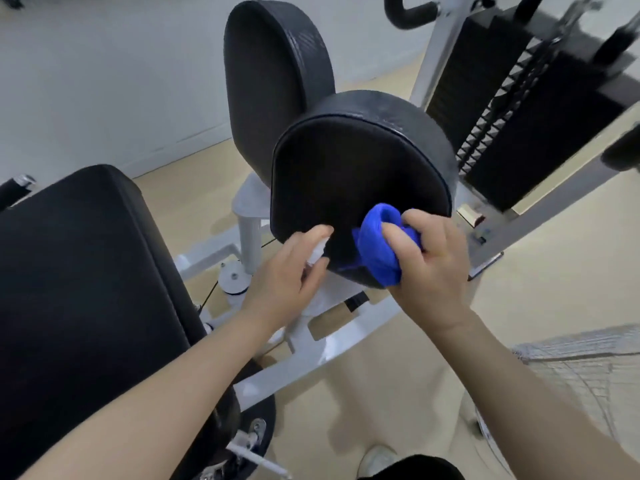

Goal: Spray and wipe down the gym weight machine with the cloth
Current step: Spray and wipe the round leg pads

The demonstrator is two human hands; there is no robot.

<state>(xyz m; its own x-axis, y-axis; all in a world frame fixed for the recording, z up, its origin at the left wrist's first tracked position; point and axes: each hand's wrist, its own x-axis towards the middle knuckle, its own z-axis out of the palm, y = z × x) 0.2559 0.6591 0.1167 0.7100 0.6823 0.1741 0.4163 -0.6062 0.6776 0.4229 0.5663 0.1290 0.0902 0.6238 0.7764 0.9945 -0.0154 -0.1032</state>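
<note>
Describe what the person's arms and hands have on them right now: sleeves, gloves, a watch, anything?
Nothing shows on either one. The left hand and right hand are bare, without gloves, rings or a watch, and both forearms are uncovered to the frame's edge, with no sleeve in sight.

The near pad [360, 174] of the weight machine is black vinyl-like upholstery with a faint grain and a dull sheen, and the seat [79, 265] beside it looks smoother and matt. The cloth [379, 244] is soft, fuzzy blue fabric. The frame [329, 344] is glossy white-painted metal over a smooth, pale wood-toned floor [408, 372].
</note>
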